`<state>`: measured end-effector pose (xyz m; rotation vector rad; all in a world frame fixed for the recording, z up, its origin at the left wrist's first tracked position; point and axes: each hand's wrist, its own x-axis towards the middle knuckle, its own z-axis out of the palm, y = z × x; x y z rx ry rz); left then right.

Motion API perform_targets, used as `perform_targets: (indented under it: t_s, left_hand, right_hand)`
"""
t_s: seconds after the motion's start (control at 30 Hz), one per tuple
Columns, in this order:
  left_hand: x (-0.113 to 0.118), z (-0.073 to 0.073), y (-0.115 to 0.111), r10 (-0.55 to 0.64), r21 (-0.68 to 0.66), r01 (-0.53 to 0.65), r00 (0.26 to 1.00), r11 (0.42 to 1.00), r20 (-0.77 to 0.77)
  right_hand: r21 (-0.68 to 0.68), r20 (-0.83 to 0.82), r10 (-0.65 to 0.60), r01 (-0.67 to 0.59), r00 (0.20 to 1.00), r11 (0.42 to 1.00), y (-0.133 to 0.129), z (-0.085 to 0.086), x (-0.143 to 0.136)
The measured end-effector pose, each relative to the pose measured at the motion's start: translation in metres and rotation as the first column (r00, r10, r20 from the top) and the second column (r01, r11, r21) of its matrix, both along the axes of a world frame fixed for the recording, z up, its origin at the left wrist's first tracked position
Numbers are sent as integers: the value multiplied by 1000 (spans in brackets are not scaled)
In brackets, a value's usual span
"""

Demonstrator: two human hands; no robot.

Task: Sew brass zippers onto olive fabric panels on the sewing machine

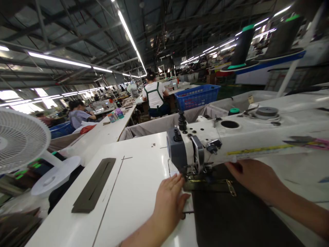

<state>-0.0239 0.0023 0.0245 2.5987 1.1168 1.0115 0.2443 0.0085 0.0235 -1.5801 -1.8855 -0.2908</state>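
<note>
A dark olive fabric piece (218,216) with a gold-toothed zipper (203,180) lies under the head of a white sewing machine (246,137). The zipper's gold pull (232,188) hangs toward me. My left hand (168,199) is at the fabric's left edge beside the needle area, fingers stretched forward and thumb apart. Beneath the machine arm, my right hand (253,176) is at the fabric's far right part, thumb and finger drawn together on it; its other fingers are partly hidden. The needle tip is too blurred to make out.
On the white table (138,185) to the left lies a stack of dark slotted strips (95,185). A white fan (20,140) stands at far left. Pink-handled snips (313,142) rest on the machine arm. Beyond are a blue crate (197,96) and seated co-workers.
</note>
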Motion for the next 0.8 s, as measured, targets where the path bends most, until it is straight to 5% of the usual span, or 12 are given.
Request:
perform_targets:
  t_s: [0.2, 0.5, 0.8]
  left_hand:
    - [11, -16, 15, -19, 30, 21, 996, 999, -84]
    - [10, -13, 17, -128, 70, 132, 990, 989, -64]
    - [12, -12, 21, -121, 74, 126, 990, 989, -71]
  right_hand:
    - [76, 137, 393, -406, 909, 911, -25, -11, -65]
    - [0, 156, 520, -526, 840, 850, -4, -8, -67]
    - [-105, 118, 511, -501, 851, 859, 0, -12, -66]
